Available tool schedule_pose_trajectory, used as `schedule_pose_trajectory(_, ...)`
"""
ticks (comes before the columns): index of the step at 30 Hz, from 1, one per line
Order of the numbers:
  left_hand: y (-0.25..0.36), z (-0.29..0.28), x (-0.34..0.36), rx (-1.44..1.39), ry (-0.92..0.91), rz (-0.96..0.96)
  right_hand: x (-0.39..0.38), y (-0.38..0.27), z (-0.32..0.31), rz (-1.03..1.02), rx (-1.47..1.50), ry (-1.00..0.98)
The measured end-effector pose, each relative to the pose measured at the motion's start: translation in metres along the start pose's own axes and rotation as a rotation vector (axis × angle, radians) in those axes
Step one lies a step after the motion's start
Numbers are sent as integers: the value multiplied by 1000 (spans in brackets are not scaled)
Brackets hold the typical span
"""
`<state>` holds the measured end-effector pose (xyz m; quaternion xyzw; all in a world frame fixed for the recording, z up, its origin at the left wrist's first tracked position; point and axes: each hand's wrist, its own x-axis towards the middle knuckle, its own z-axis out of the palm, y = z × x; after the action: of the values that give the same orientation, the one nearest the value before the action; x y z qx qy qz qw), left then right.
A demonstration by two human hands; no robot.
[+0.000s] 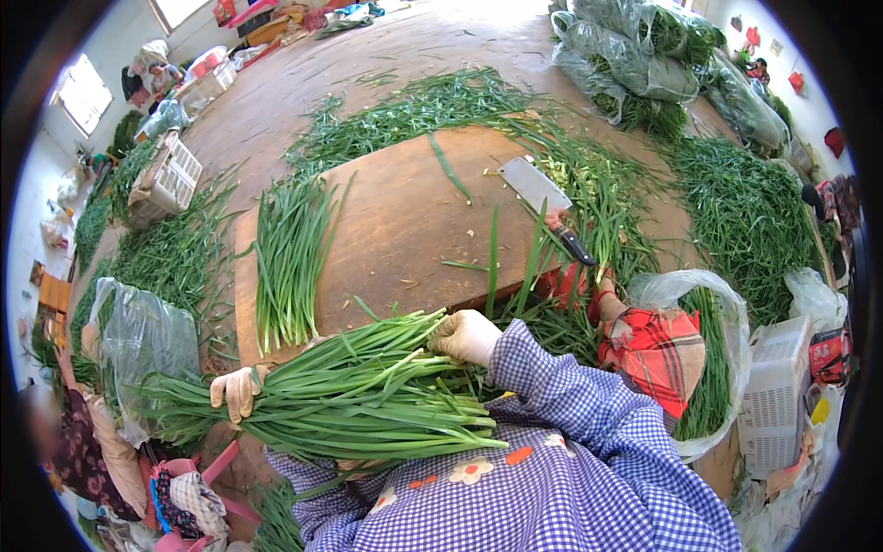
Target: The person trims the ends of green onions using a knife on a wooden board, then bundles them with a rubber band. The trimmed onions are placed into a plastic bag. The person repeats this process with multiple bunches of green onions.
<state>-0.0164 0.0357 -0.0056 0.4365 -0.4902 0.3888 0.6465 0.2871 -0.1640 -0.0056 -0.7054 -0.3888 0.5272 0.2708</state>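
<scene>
A thick bunch of Chinese chives (340,396) lies across my front, its white stem ends pointing right. My left hand (237,394), in a pale glove, is closed round its leafy side. My right hand (465,338), also gloved, has its fingers closed at the stem ends on the upper edge of the bunch. Just beyond is a wooden board (395,235), with a smaller sheaf of chives (292,262) laid on its left part. A cleaver (536,187) with a black handle rests at the board's right edge, its blade pointing away from me.
Loose chives (405,115) are heaped behind the board and on both sides. A clear plastic bag (736,317) of chives stands right of me, beside a white crate (774,396). Filled bags (635,55) are stacked at the back right. Another person's sleeve (92,451) shows at lower left.
</scene>
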Motion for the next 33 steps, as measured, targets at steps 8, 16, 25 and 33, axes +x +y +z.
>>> schedule_pose_trajectory(8, -5, 4, -5, -33, 135, 10, 4, 150, -93, 220, -935, 426)
schedule_pose_trajectory(16, 5, -6, -9, -78, 40, -44, 6, -23, -40, -808, 135, 61)
schedule_pose_trajectory(25, -23, 31, -8, -45, 564, -8, 18, 36, -25, -383, 49, -572)
schedule_pose_trajectory(33, -37, 47, -4, -123, 984, 117, -25, 38, -21, -64, 769, -183)
